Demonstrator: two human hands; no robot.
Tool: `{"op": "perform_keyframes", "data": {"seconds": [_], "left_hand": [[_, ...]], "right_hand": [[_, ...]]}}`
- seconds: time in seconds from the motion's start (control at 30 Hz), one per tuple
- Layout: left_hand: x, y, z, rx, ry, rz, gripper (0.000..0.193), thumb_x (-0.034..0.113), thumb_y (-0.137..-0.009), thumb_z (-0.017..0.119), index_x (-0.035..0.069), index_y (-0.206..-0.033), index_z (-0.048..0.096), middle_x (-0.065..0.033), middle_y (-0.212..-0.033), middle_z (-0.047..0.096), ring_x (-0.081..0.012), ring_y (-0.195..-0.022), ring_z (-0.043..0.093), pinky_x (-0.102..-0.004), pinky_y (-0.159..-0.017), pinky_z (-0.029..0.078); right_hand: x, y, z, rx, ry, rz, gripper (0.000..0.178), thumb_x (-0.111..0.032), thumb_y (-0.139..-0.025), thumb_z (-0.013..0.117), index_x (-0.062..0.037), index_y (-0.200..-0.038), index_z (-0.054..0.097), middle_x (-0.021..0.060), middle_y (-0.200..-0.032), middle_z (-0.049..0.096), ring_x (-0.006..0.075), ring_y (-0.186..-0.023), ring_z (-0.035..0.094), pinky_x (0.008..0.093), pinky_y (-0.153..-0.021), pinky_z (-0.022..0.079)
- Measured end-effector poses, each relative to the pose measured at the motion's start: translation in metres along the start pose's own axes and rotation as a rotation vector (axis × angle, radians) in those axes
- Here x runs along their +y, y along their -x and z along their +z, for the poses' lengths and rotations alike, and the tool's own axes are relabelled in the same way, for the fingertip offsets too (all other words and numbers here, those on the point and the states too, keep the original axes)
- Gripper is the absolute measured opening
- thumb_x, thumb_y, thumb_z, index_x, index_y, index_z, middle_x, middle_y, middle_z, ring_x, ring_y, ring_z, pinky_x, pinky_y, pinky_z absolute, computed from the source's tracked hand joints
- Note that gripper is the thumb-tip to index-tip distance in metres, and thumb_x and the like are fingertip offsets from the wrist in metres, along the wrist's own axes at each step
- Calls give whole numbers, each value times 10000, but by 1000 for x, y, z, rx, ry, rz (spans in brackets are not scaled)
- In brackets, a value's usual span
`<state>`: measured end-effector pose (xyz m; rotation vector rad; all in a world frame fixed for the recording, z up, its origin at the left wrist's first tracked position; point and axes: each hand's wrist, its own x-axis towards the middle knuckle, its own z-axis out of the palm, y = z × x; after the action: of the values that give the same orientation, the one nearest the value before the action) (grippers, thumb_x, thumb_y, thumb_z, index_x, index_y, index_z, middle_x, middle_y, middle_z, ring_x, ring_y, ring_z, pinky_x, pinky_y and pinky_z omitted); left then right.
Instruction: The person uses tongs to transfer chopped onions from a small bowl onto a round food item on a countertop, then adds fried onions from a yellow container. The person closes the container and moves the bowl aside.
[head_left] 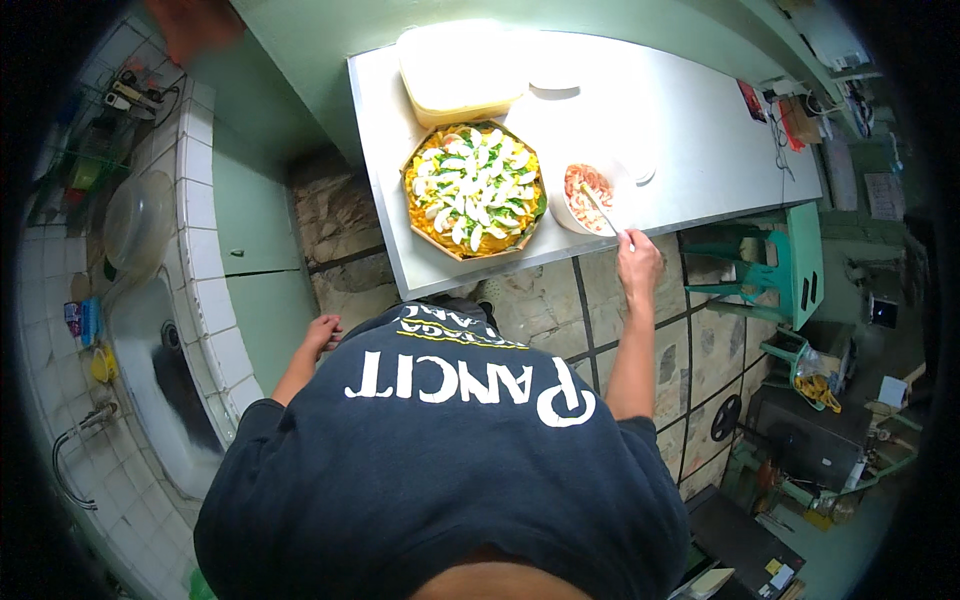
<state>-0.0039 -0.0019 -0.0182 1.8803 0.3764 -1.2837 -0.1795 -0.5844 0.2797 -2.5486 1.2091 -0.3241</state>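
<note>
My right hand (640,265) is closed on the end of a slim, pale serving utensil (597,205), a spoon or tongs. Its far end dips into pinkish-orange pieces that look like shrimp (587,183), inside a whitish translucent bowl (562,213) by the table's near edge. Left of the bowl sits an octagonal tray (450,252) of yellow-orange noodles, topped with egg wedges (478,190) and chopped greens. My left hand (323,332) hangs low beside my body, away from the table, fingers loosely bent with nothing visible in them.
Behind the noodle tray, a large pale-yellow tub (460,95) stands on the white table (700,130). A tiled counter with a sink (170,390) runs along my left. Green plastic stools (765,265) stand right of the table, with black equipment (810,430) farther down.
</note>
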Motion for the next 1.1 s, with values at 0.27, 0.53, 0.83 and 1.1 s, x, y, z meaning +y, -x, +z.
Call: {"op": "perform_keyframes", "data": {"seconds": [0.27, 0.53, 0.83, 1.1], "left_hand": [[6, 1, -1, 19, -60, 1, 285, 325, -946, 521, 184, -1188, 573, 30, -916, 610, -126, -722, 574, -315, -600, 446], [15, -13, 1, 2, -38, -3, 257, 321, -957, 508, 213, -1179, 580, 35, -912, 606, -121, -728, 570, -325, -605, 430], [0, -9, -8, 21, -154, -49, 277, 348, -943, 525, 210, -1177, 581, 25, -909, 611, -136, -705, 570, -330, -600, 426], [10, 3, 0, 34, -59, -8, 279, 330, -943, 519, 194, -1178, 582, 22, -913, 611, -136, -720, 576, -320, -591, 443]], "right_hand": [[-39, 59, -6, -145, -229, -282, 175, -214, -898, 597, -68, -936, 687, 112, -862, 655, 327, -769, 636, 394, -675, 491], [-43, 62, 11, -147, -74, -338, 189, -240, -910, 570, -81, -941, 668, 108, -903, 643, 346, -776, 635, 424, -668, 497], [24, -1, -31, 40, 185, -15, 241, -245, -914, 541, -43, -932, 670, 172, -934, 660, 383, -869, 623, 466, -749, 485], [23, -25, -5, -101, 263, 54, 239, -281, -899, 543, -81, -932, 670, 155, -983, 661, 394, -901, 620, 489, -764, 481]]}}
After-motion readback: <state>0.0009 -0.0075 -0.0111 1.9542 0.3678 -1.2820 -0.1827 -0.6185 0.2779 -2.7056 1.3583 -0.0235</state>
